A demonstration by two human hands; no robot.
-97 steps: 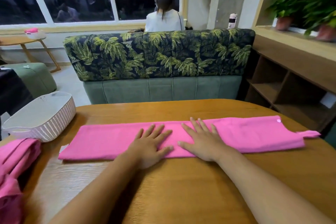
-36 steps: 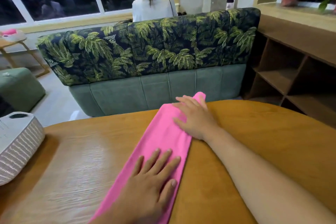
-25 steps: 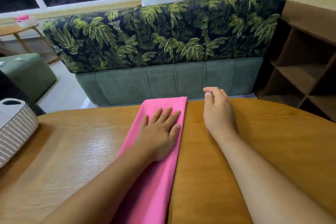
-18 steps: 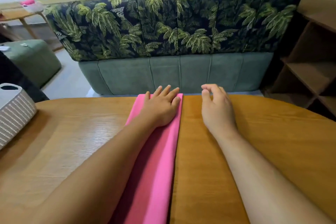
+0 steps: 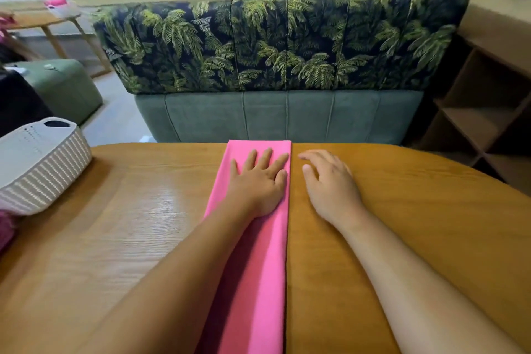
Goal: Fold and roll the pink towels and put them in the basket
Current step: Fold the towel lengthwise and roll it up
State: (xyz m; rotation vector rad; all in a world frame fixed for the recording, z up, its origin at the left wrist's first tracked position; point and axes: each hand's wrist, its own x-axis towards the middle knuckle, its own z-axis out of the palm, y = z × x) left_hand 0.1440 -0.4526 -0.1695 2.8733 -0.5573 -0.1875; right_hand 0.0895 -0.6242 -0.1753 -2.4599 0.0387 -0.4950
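Pink towel (image 5: 258, 253) lies as a long narrow strip running away from us to the table's (image 5: 402, 210) far edge. Left hand (image 5: 258, 181) flat on its far end, fingers spread; right hand (image 5: 330, 184) beside it on bare wood, loosely curled, holding nothing. We'd roll from one end, tight, edges aligned. Basket (image 5: 43, 164) at left. Wood is smooth; sofa (image 5: 281, 66) sits behind it.
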